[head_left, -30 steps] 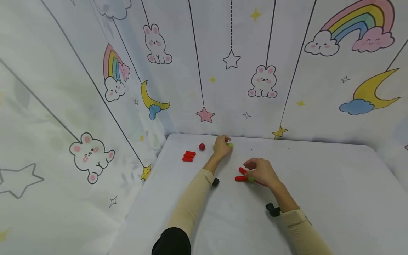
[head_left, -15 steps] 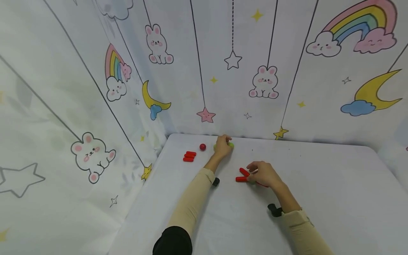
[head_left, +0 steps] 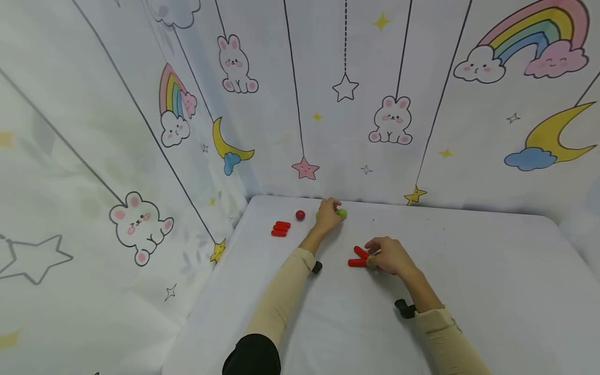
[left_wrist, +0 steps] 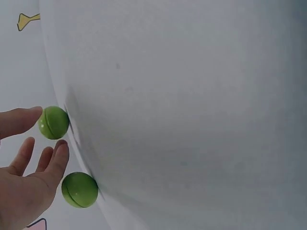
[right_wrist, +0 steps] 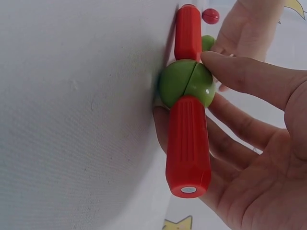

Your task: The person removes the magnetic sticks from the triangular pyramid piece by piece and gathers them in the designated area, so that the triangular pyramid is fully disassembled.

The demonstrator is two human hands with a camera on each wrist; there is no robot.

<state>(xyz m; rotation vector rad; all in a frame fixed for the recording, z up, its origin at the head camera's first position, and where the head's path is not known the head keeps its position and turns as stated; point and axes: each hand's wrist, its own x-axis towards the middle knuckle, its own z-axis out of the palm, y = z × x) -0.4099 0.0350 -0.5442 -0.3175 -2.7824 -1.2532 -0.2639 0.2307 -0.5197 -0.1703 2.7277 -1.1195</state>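
My left hand (head_left: 328, 216) is at the far edge of the table, around a green ball (left_wrist: 53, 122). Its thumb touches that ball on one side and a fingertip lies right at the other side. Beside the fingers rests a second green ball (left_wrist: 80, 189). Nearer to me, my right hand (head_left: 390, 256) pinches another green ball (right_wrist: 187, 84) between thumb and fingers. Red magnetic rods join this ball: a near rod (right_wrist: 188, 146) with a metal disc in its end, and a far rod (right_wrist: 188, 31). Two rods (head_left: 358, 263) spread leftward from it in the head view.
Several loose red rods (head_left: 279, 233) lie side by side at the table's left, near a red ball (head_left: 300, 215). A printed curtain (head_left: 276, 130) hangs behind the white table (head_left: 469, 281). Small black devices are worn at both wrists.
My right fingers shift slightly around the green ball, which is covered in the middle frame and shows again now. My left hand stays in place. The head view drifts a little.
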